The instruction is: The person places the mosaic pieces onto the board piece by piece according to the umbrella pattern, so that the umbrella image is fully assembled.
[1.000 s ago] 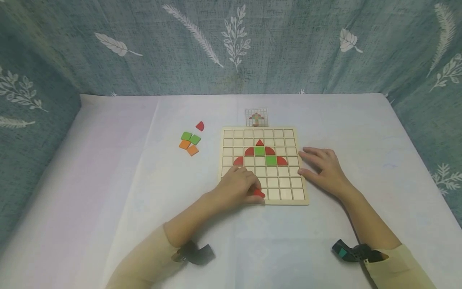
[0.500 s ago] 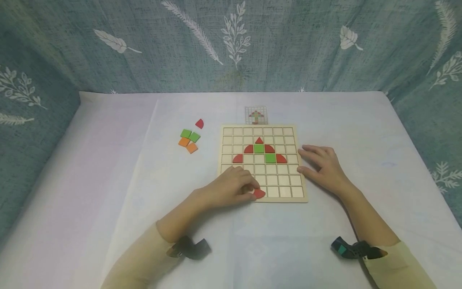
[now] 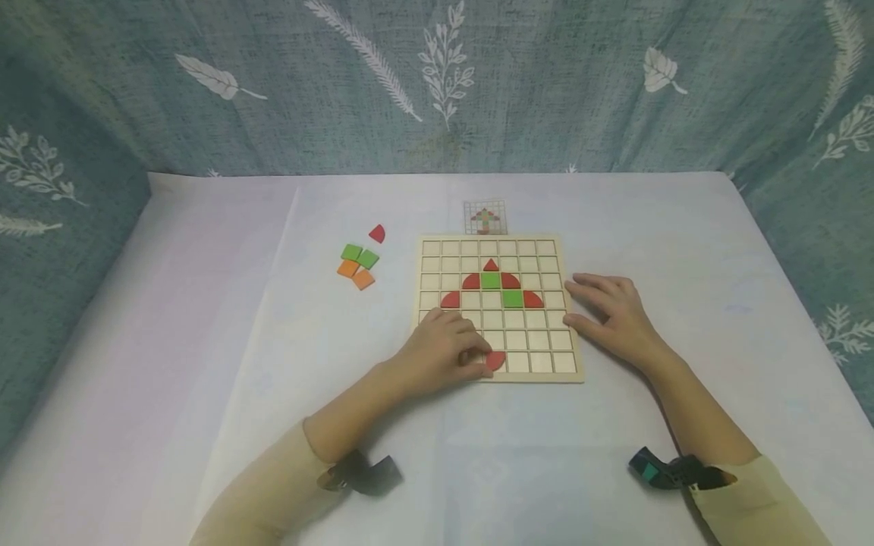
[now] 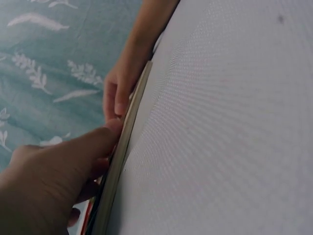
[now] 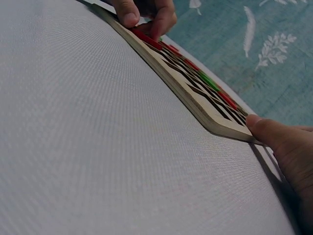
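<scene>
A square wooden grid board (image 3: 539, 341) lies on the table, with red and green pieces set in its middle cells. At its bottom row, my left hand (image 3: 440, 353) pinches a red quarter-circle tile (image 3: 495, 361) between thumb and index finger; the right wrist view shows the same red tile (image 5: 146, 39) between those fingertips. The tile lies flat over a cell, though its exact seating is hard to tell. My right hand (image 3: 614, 315) rests at the board's right edge, fingers extended, thumb touching the rim. In the left wrist view, the left hand (image 4: 58, 171) hides the tile.
Left of the board lie a loose red quarter-circle (image 3: 378, 233), green squares (image 3: 351, 252) and orange squares (image 3: 363, 279). A small pattern card (image 3: 485, 217) sits just behind the board. A leaf-printed curtain (image 3: 437, 91) stands at the table's back edge.
The red tile in my left hand has gone from tilted to flat and turned, its straight edge now facing away from me. My right hand has stayed in place.
</scene>
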`<state>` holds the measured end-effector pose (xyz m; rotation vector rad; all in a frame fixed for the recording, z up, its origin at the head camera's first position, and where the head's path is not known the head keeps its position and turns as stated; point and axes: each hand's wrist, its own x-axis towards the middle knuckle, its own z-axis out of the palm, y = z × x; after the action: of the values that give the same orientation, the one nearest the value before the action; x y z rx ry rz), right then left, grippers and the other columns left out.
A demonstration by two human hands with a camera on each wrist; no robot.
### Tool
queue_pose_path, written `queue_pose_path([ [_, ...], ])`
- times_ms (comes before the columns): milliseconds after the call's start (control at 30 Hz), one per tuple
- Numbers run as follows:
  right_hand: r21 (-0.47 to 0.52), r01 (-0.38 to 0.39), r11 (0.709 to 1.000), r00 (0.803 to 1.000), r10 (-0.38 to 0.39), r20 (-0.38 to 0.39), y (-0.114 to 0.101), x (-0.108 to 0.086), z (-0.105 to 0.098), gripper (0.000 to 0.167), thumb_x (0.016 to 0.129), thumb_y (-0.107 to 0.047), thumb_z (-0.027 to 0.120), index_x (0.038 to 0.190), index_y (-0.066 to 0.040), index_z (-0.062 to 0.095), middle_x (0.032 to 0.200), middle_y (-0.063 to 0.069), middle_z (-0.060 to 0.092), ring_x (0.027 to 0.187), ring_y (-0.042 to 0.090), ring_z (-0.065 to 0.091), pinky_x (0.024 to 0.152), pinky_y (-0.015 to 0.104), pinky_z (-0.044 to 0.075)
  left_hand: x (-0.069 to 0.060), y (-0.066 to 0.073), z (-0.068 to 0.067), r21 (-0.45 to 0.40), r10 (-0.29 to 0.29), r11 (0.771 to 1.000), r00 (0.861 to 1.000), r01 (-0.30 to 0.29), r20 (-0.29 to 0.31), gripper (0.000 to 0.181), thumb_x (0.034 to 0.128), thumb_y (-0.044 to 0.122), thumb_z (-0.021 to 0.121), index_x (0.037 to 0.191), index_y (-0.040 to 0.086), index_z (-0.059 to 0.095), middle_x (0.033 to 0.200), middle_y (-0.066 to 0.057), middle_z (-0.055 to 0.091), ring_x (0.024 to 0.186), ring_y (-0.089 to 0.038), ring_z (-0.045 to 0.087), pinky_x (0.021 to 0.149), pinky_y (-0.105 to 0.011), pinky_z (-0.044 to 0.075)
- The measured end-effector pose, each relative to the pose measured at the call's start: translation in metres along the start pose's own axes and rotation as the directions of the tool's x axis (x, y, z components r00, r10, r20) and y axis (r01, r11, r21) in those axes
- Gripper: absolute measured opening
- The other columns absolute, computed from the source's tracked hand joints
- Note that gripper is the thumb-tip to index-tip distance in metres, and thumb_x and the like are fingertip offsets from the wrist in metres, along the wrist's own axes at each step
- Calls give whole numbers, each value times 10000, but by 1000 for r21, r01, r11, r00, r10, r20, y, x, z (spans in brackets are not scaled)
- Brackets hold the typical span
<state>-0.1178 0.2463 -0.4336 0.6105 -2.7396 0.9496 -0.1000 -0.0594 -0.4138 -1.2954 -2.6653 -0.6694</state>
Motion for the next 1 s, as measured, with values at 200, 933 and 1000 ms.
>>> queue_pose_path([
  [200,-9,-19,1000,1000,19,13,0,2,-1,508,800,-233,735,1247,-40,590,1323,193,504,1155,358,381,922,544,284,0,2,1,-31,-32,999,999,33,30,224,806,366,718,990,238,728,749,125,542,786,-76,429,788,-295,332],
  [933,4,-41,999,999,41,19,-2,3,0,511,807,-226,730,1258,-37,584,1336,190,497,1168,354,360,908,531,287,-4,-33,-31,-217,-306,925,950,310,57,276,768,344,769,1009,214,741,918,103,613,885,-106,476,820,-327,351],
  [1000,0,-45,999,999,45,22,-1,2,0,514,804,-226,733,1258,-37,584,1334,191,498,1166,354,362,909,529,288,-6,-38,-36,-226,-334,915,942,334,41,276,772,337,767,1010,199,740,918,87,620,893,-123,480,833,-336,352],
])
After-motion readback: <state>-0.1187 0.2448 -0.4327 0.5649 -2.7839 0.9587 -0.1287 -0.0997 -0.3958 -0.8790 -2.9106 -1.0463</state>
